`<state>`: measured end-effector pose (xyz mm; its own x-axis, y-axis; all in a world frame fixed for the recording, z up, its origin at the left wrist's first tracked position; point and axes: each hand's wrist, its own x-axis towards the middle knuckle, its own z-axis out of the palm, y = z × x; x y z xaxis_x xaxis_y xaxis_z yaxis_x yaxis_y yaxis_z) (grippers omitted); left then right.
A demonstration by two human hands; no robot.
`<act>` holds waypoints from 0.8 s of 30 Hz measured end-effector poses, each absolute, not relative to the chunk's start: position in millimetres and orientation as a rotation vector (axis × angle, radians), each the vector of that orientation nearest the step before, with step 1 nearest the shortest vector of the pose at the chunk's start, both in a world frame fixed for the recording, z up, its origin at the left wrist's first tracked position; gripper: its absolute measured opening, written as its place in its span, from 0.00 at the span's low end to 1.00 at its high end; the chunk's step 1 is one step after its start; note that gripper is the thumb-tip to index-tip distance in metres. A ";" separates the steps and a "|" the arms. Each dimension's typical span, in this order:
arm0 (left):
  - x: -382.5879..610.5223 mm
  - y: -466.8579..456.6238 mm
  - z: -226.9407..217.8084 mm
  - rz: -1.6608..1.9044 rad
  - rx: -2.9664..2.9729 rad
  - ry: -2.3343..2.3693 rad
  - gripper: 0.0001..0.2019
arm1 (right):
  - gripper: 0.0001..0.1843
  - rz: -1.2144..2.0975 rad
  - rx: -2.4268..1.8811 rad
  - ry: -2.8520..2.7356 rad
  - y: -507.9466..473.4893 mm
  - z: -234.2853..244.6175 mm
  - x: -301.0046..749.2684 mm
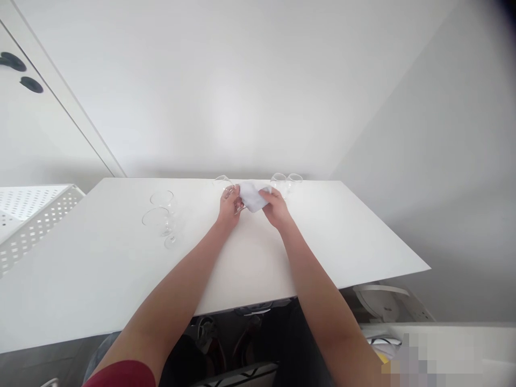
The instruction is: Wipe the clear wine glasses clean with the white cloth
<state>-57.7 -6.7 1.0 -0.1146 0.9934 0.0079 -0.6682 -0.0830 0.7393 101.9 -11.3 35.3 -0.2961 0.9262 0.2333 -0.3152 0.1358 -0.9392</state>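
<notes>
My left hand (230, 206) is closed around a clear wine glass (222, 180), whose bowl tilts up to the left near the back of the table. A pale cloth (251, 196) hangs between my two hands. My right hand (276, 206) pinches the right side of this cloth. The cloth lies close against the glass, and it hides part of the stem and foot. Just beyond my right hand stand two more wine glasses (294, 180). On the left of the table are two further glasses (156, 217) with wide rims.
The white table (322, 242) meets a plain white wall behind. A white perforated metal stand (36, 220) is beside its left end, near a door with a dark handle (13, 61). At lower right is a white round item (379, 303) below table height.
</notes>
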 end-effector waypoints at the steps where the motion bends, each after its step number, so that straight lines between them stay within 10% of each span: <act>1: -56.1 -6.6 0.1 1.581 0.629 0.717 0.22 | 0.19 1.353 -0.653 -1.205 -11.5 36.8 100.9; 11: -44.8 -27.2 3.8 0.926 1.152 0.542 0.19 | 0.29 1.281 -0.774 -1.113 -11.7 32.2 94.1; 24: -35.3 -15.1 -18.7 1.362 1.035 0.757 0.14 | 0.32 0.868 -0.928 -1.682 -34.3 37.9 76.8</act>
<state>-35.3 -15.1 -18.7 0.1013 0.9856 0.1356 -0.4058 -0.0835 0.9101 76.8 -34.3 37.9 -0.2188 0.8848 0.4114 0.1773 0.4507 -0.8749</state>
